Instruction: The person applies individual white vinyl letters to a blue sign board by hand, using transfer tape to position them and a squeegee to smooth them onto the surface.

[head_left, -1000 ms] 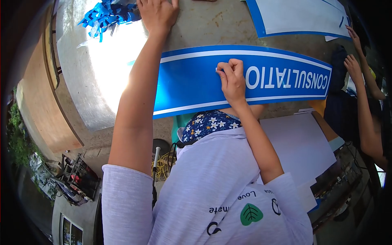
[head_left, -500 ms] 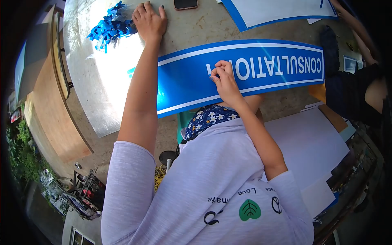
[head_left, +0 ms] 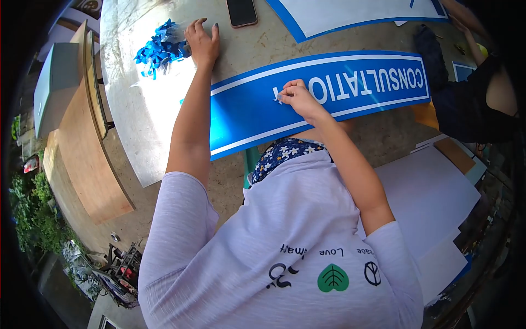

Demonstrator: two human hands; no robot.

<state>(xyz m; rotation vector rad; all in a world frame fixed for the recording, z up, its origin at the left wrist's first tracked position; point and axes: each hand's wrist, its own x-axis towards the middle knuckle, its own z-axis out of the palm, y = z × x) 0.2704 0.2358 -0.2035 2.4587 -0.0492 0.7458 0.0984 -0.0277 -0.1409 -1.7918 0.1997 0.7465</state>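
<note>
My left hand (head_left: pixel 203 45) rests on the grey table beside a pile of blue scraps (head_left: pixel 160 50), its fingers apart and nothing in them. A long blue sign (head_left: pixel 241 118) with a white border and the word CONSULTATION, upside down from here, lies curved in the view across the table's near side. Over the sign's last letter, my right hand (head_left: pixel 304 103) has thumb and fingers pinched together. Whatever is between those fingertips is too small to make out; part of the white letter (head_left: pixel 276 100) shows beside them.
A phone (head_left: pixel 242 12) lies beyond the sign. Further right is a white sheet with a blue border (head_left: pixel 350 15). Another person's arm (head_left: pixel 470 35) and dark clothing are at the far right. A wooden board (head_left: pixel 90 159) stands left of the table (head_left: pixel 131 118).
The whole view has shifted a little, showing more of the phone. My right hand has turned slightly and lies flatter, still pinched near the same letter. My left hand stays beside the scraps.
</note>
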